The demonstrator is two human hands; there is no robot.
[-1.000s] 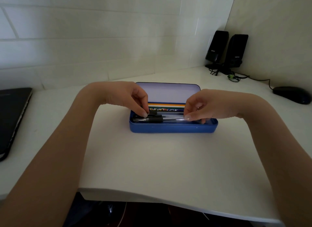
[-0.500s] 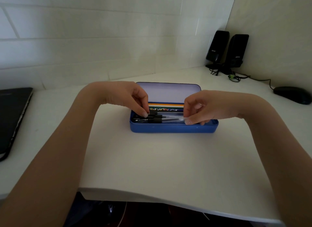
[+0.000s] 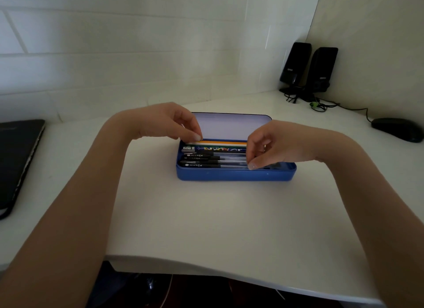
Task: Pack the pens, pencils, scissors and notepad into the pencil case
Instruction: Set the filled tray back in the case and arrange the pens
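White desk [image 3: 206, 216], tiled wall [image 3: 114, 44]; speakers [image 3: 307, 69] upper right. Over the open pencil case [image 3: 234, 173]: left hand [image 3: 169, 122] pinched on pencils [image 3: 220, 143], right hand [image 3: 266, 145] fingertips on pens [image 3: 206, 162], grip unclear.

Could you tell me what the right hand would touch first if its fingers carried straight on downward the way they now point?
Most likely the nearest black-capped pen in the blue pencil case: the right hand has its fingertips at or just above that pen's clear barrel. Whether they already touch it is unclear.
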